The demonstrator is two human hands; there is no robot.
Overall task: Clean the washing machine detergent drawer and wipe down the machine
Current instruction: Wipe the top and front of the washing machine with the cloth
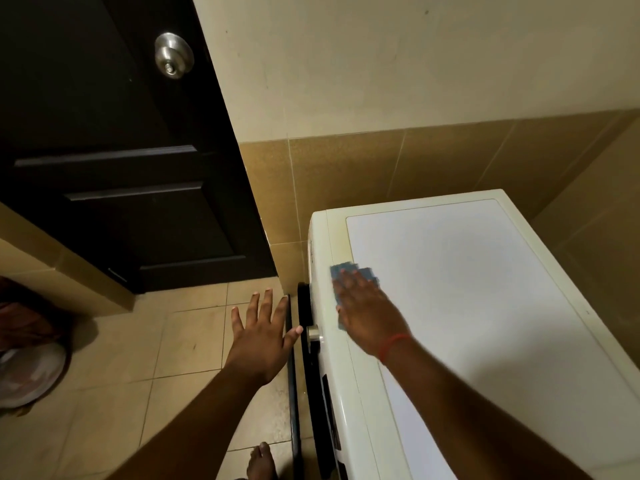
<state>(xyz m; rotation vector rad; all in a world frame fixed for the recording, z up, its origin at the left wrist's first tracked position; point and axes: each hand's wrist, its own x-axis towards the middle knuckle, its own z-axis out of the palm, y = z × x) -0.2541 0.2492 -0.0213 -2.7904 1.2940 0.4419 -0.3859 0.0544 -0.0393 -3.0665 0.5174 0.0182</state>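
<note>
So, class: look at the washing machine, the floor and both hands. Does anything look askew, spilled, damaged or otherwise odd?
Nothing is spilled or broken. One oddity: the white front-loading washing machine's dark round door stands open, jutting over the beige tiled floor beside the open left hand, while the right hand presses a blue cloth on top.

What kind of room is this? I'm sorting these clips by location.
Probably a home laundry or utility corner: a white washing machine stands against a half-tiled wall on a tiled floor, beside a dark door.
</note>
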